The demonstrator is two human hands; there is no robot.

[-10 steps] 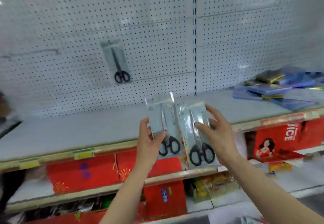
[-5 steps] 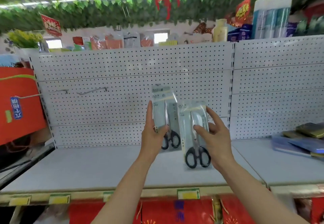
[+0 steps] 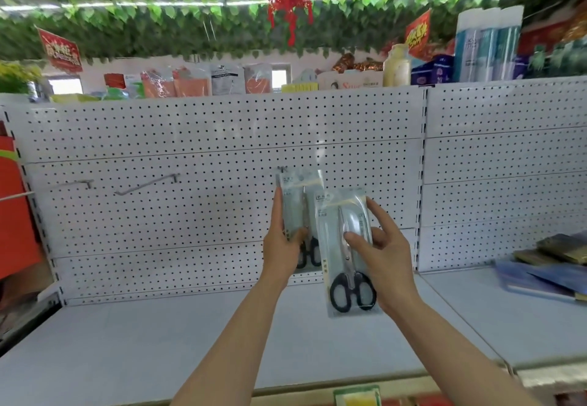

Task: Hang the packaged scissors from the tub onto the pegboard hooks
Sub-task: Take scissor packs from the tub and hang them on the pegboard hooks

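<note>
My left hand [image 3: 283,248] grips one clear pack of black-handled scissors [image 3: 297,202] by its left edge, holding it upright against the white pegboard [image 3: 203,215]. The pack's top sits at a small hook [image 3: 282,169]; whether it hangs on it I cannot tell. My right hand [image 3: 382,254] pinches a second scissors pack [image 3: 344,246], nearer to me and lower, overlapping the first pack's right side. Two bare metal hooks [image 3: 147,184] [image 3: 77,183] jut from the board at the left. The tub is out of sight.
A grey shelf [image 3: 158,342] runs below the pegboard. Stacked flat blue and gold packets [image 3: 549,265] lie on the shelf at the right. A red box [image 3: 16,215] stands at the left edge. Goods line the top of the pegboard unit.
The view rose from the lower shelves to the pegboard. Both hands lifted their packs, and the left pack's top has reached a hook on the board.
</note>
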